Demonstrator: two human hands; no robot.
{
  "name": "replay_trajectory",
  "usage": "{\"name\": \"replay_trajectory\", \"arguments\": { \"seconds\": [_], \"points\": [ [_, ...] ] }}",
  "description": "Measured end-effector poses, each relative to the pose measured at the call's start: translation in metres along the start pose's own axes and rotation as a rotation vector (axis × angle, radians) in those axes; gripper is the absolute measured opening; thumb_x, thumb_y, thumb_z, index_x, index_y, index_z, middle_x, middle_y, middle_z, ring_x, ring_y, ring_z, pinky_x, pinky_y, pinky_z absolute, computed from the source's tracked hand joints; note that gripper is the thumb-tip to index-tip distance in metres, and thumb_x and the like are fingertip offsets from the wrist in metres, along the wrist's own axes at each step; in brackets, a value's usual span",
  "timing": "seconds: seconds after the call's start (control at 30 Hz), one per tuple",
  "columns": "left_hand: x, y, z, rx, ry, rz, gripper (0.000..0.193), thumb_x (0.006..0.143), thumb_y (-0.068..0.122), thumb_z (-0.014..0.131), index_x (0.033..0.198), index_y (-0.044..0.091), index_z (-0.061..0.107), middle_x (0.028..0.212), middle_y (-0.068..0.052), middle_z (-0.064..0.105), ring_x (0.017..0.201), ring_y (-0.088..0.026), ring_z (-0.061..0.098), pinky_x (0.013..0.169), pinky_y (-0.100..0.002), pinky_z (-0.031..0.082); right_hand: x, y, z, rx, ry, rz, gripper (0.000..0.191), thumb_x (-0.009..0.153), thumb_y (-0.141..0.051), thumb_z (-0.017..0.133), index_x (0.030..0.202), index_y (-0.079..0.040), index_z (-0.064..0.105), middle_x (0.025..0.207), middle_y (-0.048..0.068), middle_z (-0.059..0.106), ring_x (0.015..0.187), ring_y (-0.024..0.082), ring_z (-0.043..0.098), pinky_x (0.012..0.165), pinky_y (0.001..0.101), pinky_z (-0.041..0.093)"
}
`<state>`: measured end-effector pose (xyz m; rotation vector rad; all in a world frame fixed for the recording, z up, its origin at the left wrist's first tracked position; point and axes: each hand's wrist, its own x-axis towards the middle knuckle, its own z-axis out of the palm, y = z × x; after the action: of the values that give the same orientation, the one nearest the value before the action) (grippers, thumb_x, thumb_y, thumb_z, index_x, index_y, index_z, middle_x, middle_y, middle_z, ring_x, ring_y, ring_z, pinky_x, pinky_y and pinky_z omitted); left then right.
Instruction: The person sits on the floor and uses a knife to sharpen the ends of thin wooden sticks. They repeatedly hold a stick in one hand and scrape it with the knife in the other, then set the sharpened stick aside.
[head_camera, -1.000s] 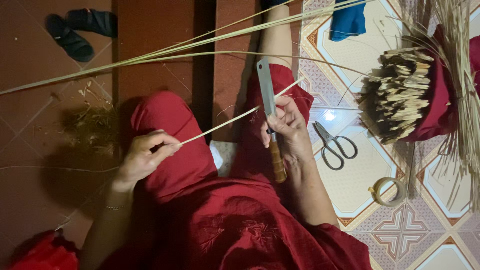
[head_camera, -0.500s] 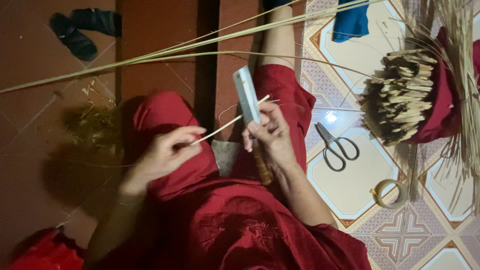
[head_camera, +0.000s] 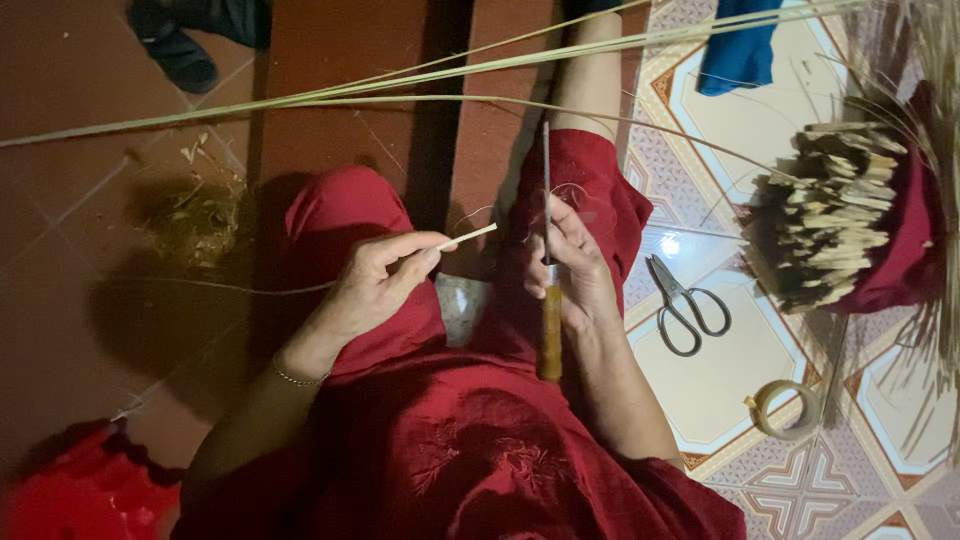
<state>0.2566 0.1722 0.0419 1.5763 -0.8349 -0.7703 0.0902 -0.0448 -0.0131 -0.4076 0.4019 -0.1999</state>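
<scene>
Now, left hand (head_camera: 375, 285) pinching strip (head_camera: 465, 238) pointing up-right, right hand (head_camera: 570, 265) gripping knife (head_camera: 547, 250) blade upward.

Knife (head_camera: 547, 250) turned edge-on; strip (head_camera: 468, 237) now pulled clear of the blade.

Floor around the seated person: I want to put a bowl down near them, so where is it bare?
Bare: the pale tile between scissors and tape roll, and red floor left of the scrap pile. Crowded: the strip bundle and long stalks.
</scene>
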Motion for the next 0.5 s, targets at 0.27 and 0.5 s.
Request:
{"name": "replay_trajectory", "arguments": {
  "seconds": [0.27, 0.5],
  "points": [
    [0.005, 0.004, -0.008, 0.11, 0.184, 0.067, 0.022, 0.101, 0.003, 0.066, 0.123, -0.003, 0.069, 0.1, -0.005, 0.076, 0.082, -0.006, 0.065, 0.07, -0.022, 0.054, -0.011, 0.047, 0.003, 0.046, -0.182, 0.181, 0.063, 0.11, -0.029, 0.064, 0.164, -0.004, 0.041, 0.098, 0.009, 0.063, 0.053, 0.005, 0.046, 0.046, 0.02, 0.042],
    [0.012, 0.0, -0.009, -0.028, 0.165, 0.192, 0.023, 0.106, 0.003, 0.063, 0.128, -0.002, 0.066, 0.119, -0.009, 0.075, 0.103, -0.012, 0.068, 0.089, -0.027, 0.056, -0.03, 0.027, 0.014, -0.422, -0.218, 0.245, 0.094, 0.107, -0.068, 0.029, 0.121, 0.019, 0.061, 0.066, 0.012, 0.064, 0.048, 0.018, 0.058, 0.046, 0.0276, 0.05]
  ]
}}
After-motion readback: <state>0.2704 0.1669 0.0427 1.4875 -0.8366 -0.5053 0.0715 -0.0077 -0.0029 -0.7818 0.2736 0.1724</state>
